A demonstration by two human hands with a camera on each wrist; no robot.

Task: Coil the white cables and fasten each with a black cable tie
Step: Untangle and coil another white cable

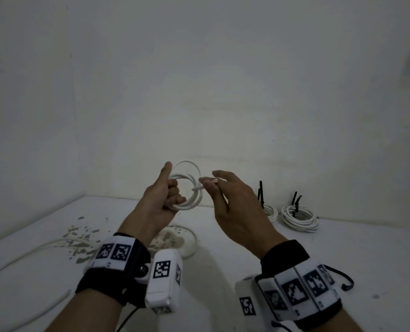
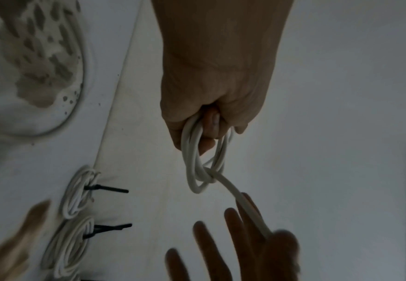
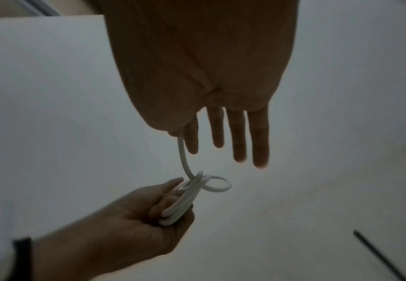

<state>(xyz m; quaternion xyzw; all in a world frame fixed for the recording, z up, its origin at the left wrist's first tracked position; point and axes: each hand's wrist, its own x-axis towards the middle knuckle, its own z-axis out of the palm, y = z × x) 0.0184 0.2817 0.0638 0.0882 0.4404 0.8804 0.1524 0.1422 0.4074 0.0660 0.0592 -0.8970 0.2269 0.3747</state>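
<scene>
The table (image 1: pixel 223 248) runs back to a wall, with its far edge just behind the raised hands and open white surface at 6 o'clock between the two wrists. A loose cable (image 1: pixel 62 243) trails off toward 8 o'clock, and two tied coils (image 1: pixel 299 218) with upright black ties (image 1: pixel 295 202) sit at 3 o'clock, well apart from the hands.

The left hand (image 1: pixel 160 200) holds the coil (image 1: pixel 186 185) in the air above the table, fingers curled through its loops and thumb pointing up. The loops stand roughly upright, their open face turned toward the camera in the head view. The free end (image 1: pixel 198 188) points toward 3 o'clock into the right hand (image 1: pixel 230 207), pinched between thumb and forefinger while the other fingers stay straight and spread.

The left wrist view shows the end (image 2: pixel 235 192) crossing over the loops (image 2: pixel 197 161) where it leaves them, which the head view hides. The right wrist view shows one loop (image 3: pixel 217 183) standing out past the bundle, and dark ties (image 3: pixel 379 252) lying at 4 o'clock.
</scene>
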